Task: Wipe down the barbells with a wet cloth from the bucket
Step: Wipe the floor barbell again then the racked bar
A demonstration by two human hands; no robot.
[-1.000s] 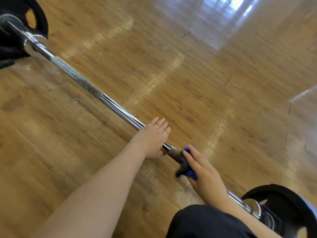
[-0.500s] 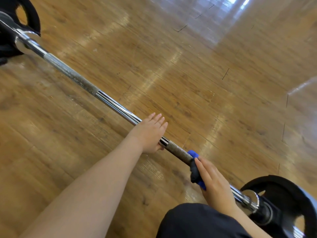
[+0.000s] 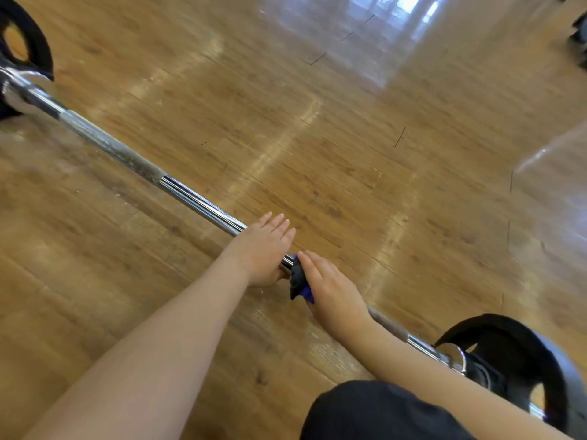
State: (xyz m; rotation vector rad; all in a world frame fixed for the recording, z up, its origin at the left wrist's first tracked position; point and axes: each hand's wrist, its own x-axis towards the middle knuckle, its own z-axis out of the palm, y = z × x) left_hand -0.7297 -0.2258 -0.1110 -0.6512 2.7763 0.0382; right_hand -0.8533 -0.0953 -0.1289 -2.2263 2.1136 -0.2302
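- Floor (image 3: 333, 147): wood-look planks in a warm brown tone, glossy finish, running across the whole view.
- Window reflection (image 3: 390, 30): a bright, pale glare on the floor at the top centre, with faint frame lines visible inside it.
- Light streaks (image 3: 286, 147): narrower pale bands of glare cross the planks diagonally through the middle of the view.
- Dark marks (image 3: 399, 136): a few short thin black lines on the floor, right of centre and near the glare.
- Dark garment (image 3: 381, 414): black fabric at the bottom edge, right of centre.
- Dark objects (image 3: 579, 30): blurred shapes at the upper right edge; cannot be identified.
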